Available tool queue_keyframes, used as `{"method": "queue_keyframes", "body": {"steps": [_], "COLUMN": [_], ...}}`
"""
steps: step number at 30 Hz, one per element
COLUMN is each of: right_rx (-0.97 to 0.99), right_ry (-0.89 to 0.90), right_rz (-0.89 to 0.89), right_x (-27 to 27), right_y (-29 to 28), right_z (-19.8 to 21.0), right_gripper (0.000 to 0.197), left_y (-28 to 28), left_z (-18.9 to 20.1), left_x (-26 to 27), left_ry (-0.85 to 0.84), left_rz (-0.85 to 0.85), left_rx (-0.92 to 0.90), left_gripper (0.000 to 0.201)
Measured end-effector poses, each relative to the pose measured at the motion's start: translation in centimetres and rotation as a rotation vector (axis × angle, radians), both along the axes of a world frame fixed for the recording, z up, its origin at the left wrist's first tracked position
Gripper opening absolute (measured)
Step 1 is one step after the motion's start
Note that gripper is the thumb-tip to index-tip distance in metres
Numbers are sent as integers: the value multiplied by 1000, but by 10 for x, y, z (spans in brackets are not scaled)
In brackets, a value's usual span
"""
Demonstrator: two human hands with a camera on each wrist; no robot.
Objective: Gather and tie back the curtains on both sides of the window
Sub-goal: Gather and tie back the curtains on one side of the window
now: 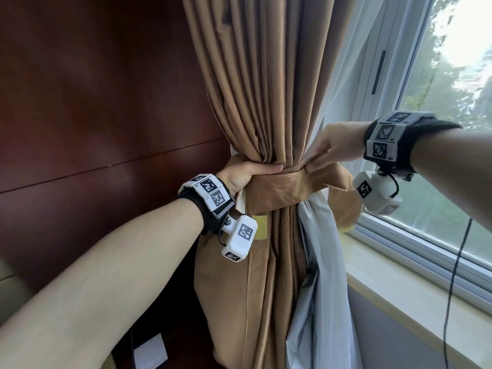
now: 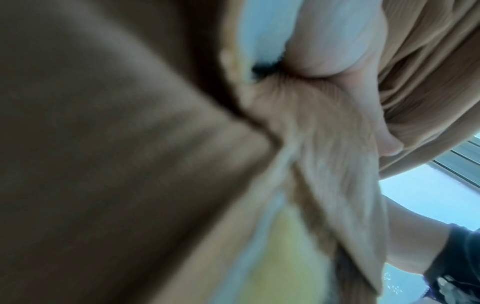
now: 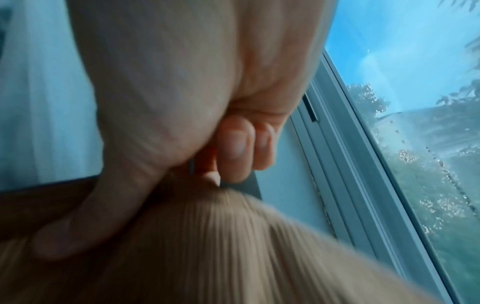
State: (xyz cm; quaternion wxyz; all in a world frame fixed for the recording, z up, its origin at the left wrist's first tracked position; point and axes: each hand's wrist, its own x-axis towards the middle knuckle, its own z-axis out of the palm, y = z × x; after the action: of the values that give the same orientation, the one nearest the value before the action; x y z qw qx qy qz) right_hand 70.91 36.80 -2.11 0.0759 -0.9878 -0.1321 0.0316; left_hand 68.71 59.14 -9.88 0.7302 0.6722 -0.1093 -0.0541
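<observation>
My left hand [image 1: 246, 173] wraps gathered tan curtain [image 1: 255, 83], thumb across front, just above tieback band [image 1: 279, 191]. My right hand [image 1: 336, 145] pinches band's top edge, right of bundle beside window [image 1: 452, 107]. Right wrist view alone shows curled fingers [image 3: 235, 152] behind ribbed fabric; left wrist view blurred.

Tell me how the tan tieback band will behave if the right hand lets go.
Likely floppy: the tieback band creases where the right hand pinches it. Probably light, since its free end droops by the window sill. It may slip loose; the left hand grips the other side.
</observation>
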Motion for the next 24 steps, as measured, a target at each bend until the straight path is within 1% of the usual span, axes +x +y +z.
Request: {"method": "queue_keyframes", "body": {"steps": [1,2,5,7,9,11,12,13,15,16,17,19,21,23,24], "right_rx": [-3,-4,77,189,250,312,374,437,621,716,786,831,920,1006,1044], "right_ry": [-8,-23,-68,-99,-125,-91,-50,-12,30,35,27,-35,-33,46,93], "right_rz": [-27,-40,-59,-60,-68,-69,-79,-89,-114,-137,-159,-207,-230,-211,-185], "right_x": [0,2,2,2,4,10,11,14,21,21,18,16,14,10,7], "right_y": [0,1,3,5,8,11,15,15,15,18,21,23,21,21,21], "right_z": [0,0,-2,-4,-10,-16,-20,-25,-35,-38,-42,-49,-56,-59,-61], "right_gripper": [44,44,26,29,29,30,38,54,96,100,89,62,43,30,26], "left_y": [0,0,-2,-3,-3,-2,-1,1,3,4,5,6,5,3,3], "left_z": [-1,-1,-1,-2,-3,-4,-4,-4,-4,-5,-6,-6,-7,-7,-8], "left_x": [1,2,3,4,4,6,6,7,7,8,9,10,11,12,13], "left_ry": [-2,0,19,21,10,0,-7,-10,-13,-19,-25,-24,-17,-19,-25], "left_rz": [9,12,8,9,22,37,39,40,43,48,53,69,66,66,69], "left_rx": [-2,-4,-16,-15,-12,-8,-3,-1,-12,-17,-21,-35,-48,-41,-35], "left_gripper": [19,19,17,18,20,24,26,26,26,25,25,27,40,55,58]}}
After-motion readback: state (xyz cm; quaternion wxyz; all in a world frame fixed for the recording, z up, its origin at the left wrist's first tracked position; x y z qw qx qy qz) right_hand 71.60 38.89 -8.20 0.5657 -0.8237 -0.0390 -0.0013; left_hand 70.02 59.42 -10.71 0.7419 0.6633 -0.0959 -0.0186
